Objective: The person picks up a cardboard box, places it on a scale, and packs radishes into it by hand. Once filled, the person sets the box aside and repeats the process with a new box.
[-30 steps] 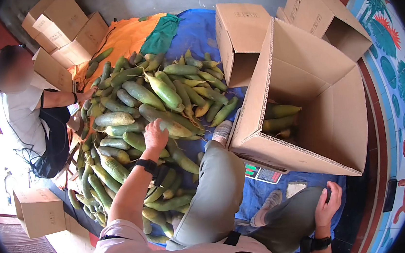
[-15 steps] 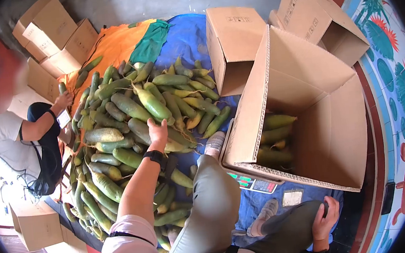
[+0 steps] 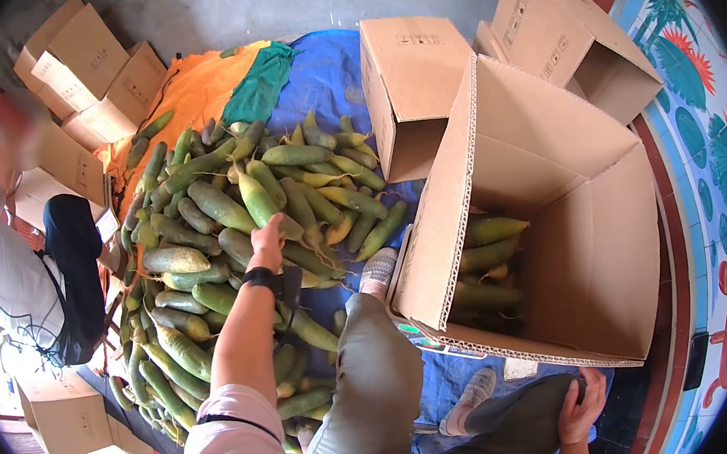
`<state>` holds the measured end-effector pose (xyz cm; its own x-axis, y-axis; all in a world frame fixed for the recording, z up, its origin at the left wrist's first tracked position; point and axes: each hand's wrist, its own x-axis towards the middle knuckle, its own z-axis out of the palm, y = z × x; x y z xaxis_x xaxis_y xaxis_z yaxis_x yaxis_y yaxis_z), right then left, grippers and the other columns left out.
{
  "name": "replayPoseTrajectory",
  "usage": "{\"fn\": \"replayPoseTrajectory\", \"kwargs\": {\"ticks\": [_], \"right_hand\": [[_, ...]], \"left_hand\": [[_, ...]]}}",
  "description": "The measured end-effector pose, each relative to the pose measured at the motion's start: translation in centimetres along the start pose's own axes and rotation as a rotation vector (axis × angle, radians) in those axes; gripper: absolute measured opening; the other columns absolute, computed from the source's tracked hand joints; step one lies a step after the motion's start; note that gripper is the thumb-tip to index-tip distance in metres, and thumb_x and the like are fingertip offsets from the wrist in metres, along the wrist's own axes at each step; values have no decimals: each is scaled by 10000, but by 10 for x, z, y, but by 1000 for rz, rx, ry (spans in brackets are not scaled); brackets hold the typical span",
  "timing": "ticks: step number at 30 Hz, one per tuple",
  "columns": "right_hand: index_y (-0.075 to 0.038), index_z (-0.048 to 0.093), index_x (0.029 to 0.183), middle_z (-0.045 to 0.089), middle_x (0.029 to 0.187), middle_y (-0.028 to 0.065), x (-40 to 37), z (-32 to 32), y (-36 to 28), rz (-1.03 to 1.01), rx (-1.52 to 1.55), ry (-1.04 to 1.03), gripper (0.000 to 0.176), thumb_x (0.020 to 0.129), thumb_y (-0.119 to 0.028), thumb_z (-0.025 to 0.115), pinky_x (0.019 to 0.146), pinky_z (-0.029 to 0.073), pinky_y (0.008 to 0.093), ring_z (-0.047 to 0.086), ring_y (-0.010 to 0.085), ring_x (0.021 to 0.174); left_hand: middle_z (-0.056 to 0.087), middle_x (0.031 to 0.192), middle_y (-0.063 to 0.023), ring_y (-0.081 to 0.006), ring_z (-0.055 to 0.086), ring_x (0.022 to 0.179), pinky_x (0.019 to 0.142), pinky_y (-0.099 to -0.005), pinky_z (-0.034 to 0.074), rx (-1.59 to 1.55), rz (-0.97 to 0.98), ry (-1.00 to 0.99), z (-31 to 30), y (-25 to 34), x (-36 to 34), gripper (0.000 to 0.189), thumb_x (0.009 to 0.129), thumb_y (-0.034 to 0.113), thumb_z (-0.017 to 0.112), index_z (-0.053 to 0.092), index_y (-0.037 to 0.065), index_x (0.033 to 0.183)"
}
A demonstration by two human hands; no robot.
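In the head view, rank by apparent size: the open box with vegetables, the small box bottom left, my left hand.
1. open box
2. bottom-left box
3. left hand
Nearness to the camera makes true sizes unsure.

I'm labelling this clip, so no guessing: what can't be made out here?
Head view:
Left hand: its back hides whether it grips a vegetable.
Right hand: curled on the knee, grip unclear.
Box: its near side hides how full it is.
Person at left: blurred, edge-cut.
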<state>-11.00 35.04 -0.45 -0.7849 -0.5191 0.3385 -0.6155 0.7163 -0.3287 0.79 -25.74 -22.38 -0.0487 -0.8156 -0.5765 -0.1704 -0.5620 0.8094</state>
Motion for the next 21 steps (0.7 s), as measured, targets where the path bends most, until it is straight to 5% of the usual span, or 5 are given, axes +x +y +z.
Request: {"fn": "replayPoseTrajectory", "kwargs": {"ticks": [3,10,17,19,21], "right_hand": [[15,572,1093,579,1021,205,-4,0,5,0,7,10,271,823,16,547,847,460,421,573,372,928],[26,577,1087,585,1024,208,-9,3,9,-17,66,30,269,819,-1,560,837,473,425,585,377,927],[21,575,1079,588,1026,203,-8,1,3,-60,109,74,270,810,19,571,835,477,423,588,370,930],[17,573,1087,590,1028,197,-2,-5,-8,-151,113,101,286,802,33,576,831,480,425,589,366,929],[8,576,1087,594,1031,183,8,-22,-33,-163,112,133,290,797,12,594,815,487,429,591,358,925]], "left_hand": [[614,942,-90,-241,597,823,714,-343,485,-277,-122,-313,-40,4,-21,407,823,333,721,568,74,1098],[631,1020,-55,-240,580,850,731,-341,466,-419,-233,-600,-118,-18,-110,363,868,313,654,560,104,1150],[617,1093,-76,-217,586,901,764,-337,468,-444,-23,-742,-158,7,-217,472,869,345,651,531,48,1216],[623,1085,-100,-234,590,891,791,-360,472,-376,170,-979,-165,25,-244,502,853,325,660,535,15,1227],[616,1023,-121,-212,582,818,722,-349,464,-288,253,-980,-165,48,-277,690,756,373,725,495,-50,1250]]}}
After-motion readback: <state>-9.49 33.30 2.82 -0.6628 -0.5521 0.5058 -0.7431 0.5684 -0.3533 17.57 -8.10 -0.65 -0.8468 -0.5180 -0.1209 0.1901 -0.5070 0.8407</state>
